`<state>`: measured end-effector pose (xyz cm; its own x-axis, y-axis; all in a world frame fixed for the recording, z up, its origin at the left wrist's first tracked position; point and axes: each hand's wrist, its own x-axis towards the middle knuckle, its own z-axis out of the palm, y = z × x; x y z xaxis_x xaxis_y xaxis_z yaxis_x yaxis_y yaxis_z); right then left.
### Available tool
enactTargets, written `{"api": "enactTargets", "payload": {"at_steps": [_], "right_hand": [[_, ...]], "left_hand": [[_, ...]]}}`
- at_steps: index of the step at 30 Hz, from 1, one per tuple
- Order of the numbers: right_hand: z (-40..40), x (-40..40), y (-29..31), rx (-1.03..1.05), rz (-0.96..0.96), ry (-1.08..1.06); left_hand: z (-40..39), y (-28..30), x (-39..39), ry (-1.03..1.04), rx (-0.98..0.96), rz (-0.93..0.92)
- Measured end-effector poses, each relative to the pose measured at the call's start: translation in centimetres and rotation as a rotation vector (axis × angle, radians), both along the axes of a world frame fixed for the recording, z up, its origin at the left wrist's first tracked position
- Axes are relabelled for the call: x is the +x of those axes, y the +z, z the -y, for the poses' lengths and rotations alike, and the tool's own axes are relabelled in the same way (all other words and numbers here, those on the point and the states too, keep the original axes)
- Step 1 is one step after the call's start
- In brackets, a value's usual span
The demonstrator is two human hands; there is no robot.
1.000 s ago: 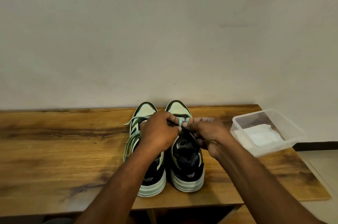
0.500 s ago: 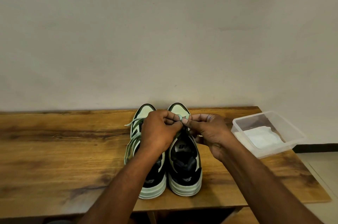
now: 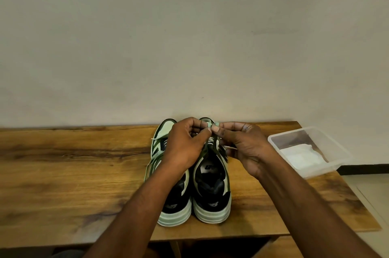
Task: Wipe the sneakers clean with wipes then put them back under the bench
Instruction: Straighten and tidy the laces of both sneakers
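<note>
1. Sneakers (image 3: 211, 186) side by side on wooden surface (image 3: 73, 173), heels toward camera, toes at the wall.
2. Left hand (image 3: 185, 144) and right hand (image 3: 244, 144) together above the right sneaker's front, fingertips touching.
3. Both pinch its pale green lace (image 3: 211, 125).
4. Clear tub (image 3: 336, 150) with white wipes (image 3: 301, 155) at the right, apart from hands.

green-black sneakers (image 3: 210, 184) side by side, bench (image 3: 73, 173)

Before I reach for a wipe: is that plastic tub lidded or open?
Open: the plastic tub has no lid on it, and the white wipes lie bare inside.
</note>
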<state>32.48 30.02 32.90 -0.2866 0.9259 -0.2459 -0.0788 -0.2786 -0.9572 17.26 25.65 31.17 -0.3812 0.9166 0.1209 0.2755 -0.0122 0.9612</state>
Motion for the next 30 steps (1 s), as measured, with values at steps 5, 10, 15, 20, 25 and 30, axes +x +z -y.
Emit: {"api": "enactTargets", "payload": {"at_steps": [5,10,15,20,25,30], "right_hand": [[-0.2,0.3,0.5,0.032,-0.024,0.002],[-0.3,0.3,0.8,0.041,-0.088,0.006],[-0.2,0.3,1.2,0.047,-0.128,0.015],[-0.3,0.4,1.4,0.056,-0.140,0.014],[-0.5,0.3,1.6,0.069,-0.146,-0.006],[-0.7,0.4,2.5,0.175,-0.064,-0.029]], "left_hand": [[0.0,0.6,0.3,-0.019,0.065,0.031],[0.2,1.2,0.9,-0.106,0.062,0.254],[0.3,1.6,0.9,-0.114,0.102,0.347],[0.1,1.5,0.9,-0.080,0.094,0.339],[-0.3,2.0,0.7,-0.059,0.131,0.360],[-0.6,2.5,0.5,-0.035,0.165,0.379]]}}
